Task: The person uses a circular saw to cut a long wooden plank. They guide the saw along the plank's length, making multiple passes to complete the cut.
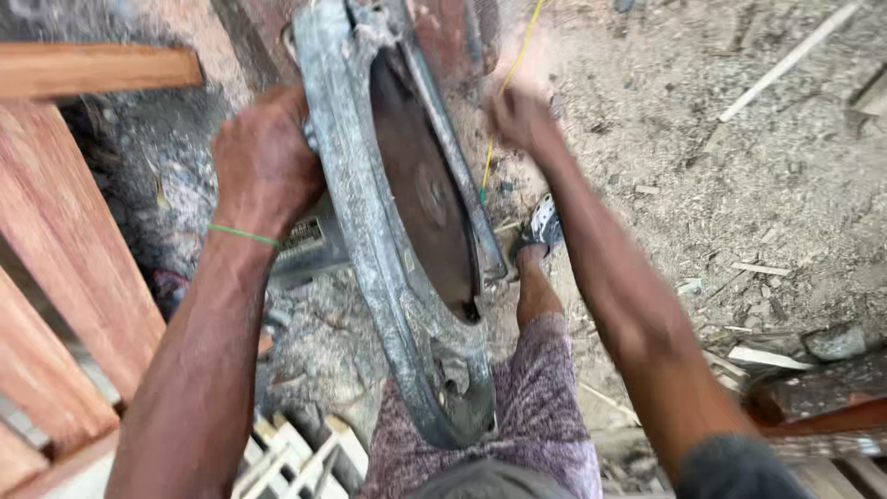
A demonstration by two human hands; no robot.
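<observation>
Circular saw (407, 222) held up on edge in the middle of the view, between the two forearms. Its grey metal guard (370, 268), scuffed and dust-caked, runs as a long curved band from the top of the frame down to the person's lap. Round blade (425, 199) sits inside the guard, dark brown, flat face turned to the right. Motor housing (309, 245) with a small label plate projects to the left, behind the guard.

Left hand (263, 162): fingers curled shut around the left side of the saw, at the guard's upper edge beside the motor housing. Firm grasp, knuckles up. Thin green band (245, 235) at that wrist.

Right hand (522, 115): raised to the right of the saw, near its upper part. Motion-blurred; cannot tell how far it is open or whether it has hold of anything. Yellow cord (506, 88) runs from the top edge down past this hand towards the blade side.

Below the saw: patterned purple shorts (536, 407), one leg extended, foot in a sandal (539, 226) on the ground just right of the guard.

Surroundings: ground (739, 166) covered in sawdust and wood chips, scattered slivers. Reddish wooden planks (65, 240) stacked on the left. Pale wood offcuts (296, 457) at bottom centre-left. A grey stone (836, 342) at right.
</observation>
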